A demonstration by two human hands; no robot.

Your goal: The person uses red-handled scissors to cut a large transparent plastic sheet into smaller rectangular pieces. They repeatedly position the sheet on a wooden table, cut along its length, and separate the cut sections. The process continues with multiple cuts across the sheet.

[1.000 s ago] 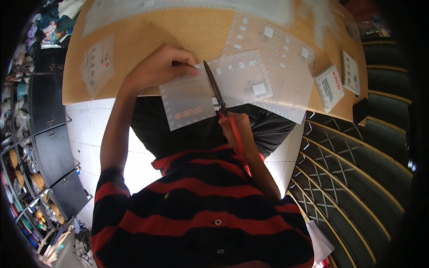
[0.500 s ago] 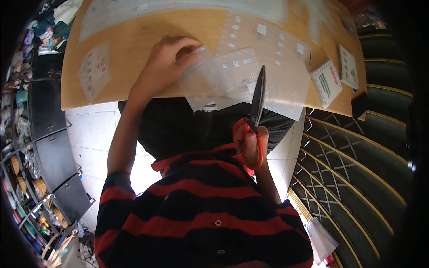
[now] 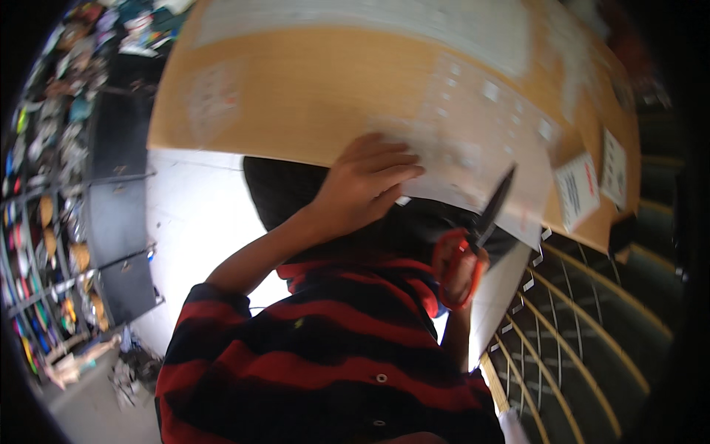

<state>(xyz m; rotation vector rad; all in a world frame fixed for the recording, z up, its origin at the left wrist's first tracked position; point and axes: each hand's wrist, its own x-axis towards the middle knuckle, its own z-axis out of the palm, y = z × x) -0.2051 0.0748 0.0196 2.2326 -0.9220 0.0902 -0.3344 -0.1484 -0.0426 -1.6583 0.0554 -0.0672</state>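
My right hand (image 3: pixel 462 274) grips a pair of scissors (image 3: pixel 494 207) by the red handles, over my lap. The dark blades look closed together and point up and to the right, towards the table's near edge. My left hand (image 3: pixel 366 181) is at that edge with fingers stretched out to the right. Beside its fingertips lies a thin clear plastic piece (image 3: pixel 451 152), smeared by motion. It overlaps a larger clear printed sheet (image 3: pixel 510 122) with rows of small white marks, which hangs partly over the edge.
The wooden table (image 3: pixel 310 89) carries another clear printed piece (image 3: pixel 214 100) at left, a long clear sheet (image 3: pixel 370 16) along the back, and two white printed packs (image 3: pixel 578 191) at right. Crowded shelves and dark cabinets (image 3: pixel 122 207) stand left. A folding metal gate (image 3: pixel 584 318) is at right.
The view has shifted, so the table appears lower and further right. My left hand has moved towards me and to the right, its curled fingers now straighter. The scissors stay in my right hand, tilted more rightward.
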